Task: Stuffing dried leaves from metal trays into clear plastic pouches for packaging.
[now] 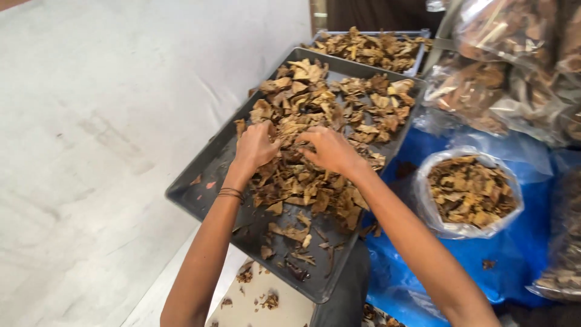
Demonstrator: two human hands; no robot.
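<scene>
Head view: both hands (290,148) buried in dried leaves (321,121).

open leaf-filled bag (469,192), blue tarp (520,254)

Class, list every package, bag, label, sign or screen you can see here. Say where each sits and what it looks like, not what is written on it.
Open clear plastic bag: right of the grey tray, on blue sheeting; round mouth, full of dried brown leaf pieces.
Sealed clear plastic bags: upper right, piled; crinkled, shiny, holding brown leaf pieces.
Another clear bag: right edge, low; partly cut off.
No labels, signs or screens show.
</scene>
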